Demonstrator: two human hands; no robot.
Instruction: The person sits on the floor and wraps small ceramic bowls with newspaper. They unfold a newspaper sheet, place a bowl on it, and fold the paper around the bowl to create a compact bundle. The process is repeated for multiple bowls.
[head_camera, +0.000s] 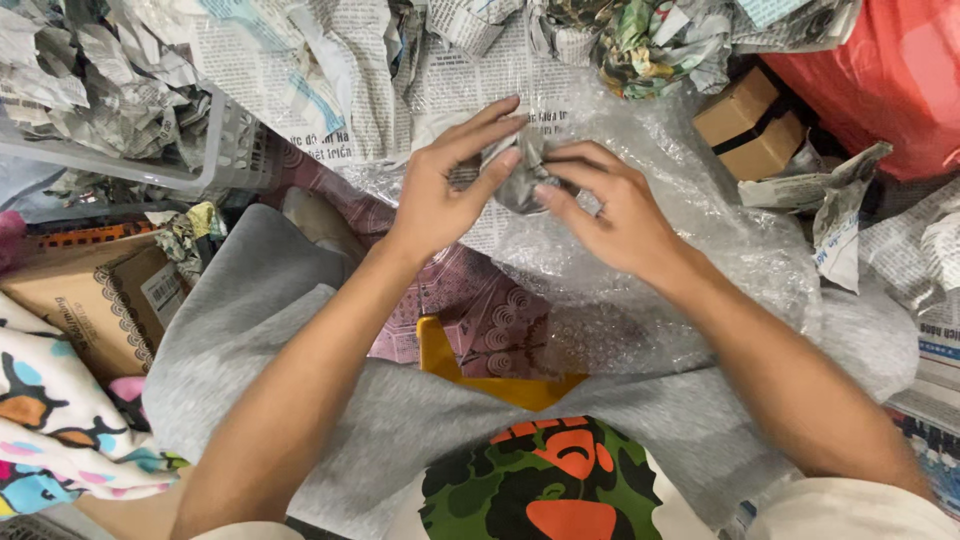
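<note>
Both of my hands close around a small bundle wrapped in newspaper (522, 172) above a sheet of clear bubble wrap (690, 250). My left hand (445, 180) grips its left side, fingers reaching over the top. From the right, my right hand (600, 205) pinches it between thumb and fingers. What is inside the paper is hidden. The bubble wrap lies over my right knee and over spread newspaper sheets (350, 90).
A white plastic basket (205, 150) of crumpled newspaper stands at the back left. Small brown cardboard box (750, 122) and red plastic bag (880, 70) at the back right. Cardboard box (90, 300) and patterned cloth (50, 420) at left. A yellow object (470, 375) lies between my grey-clad knees.
</note>
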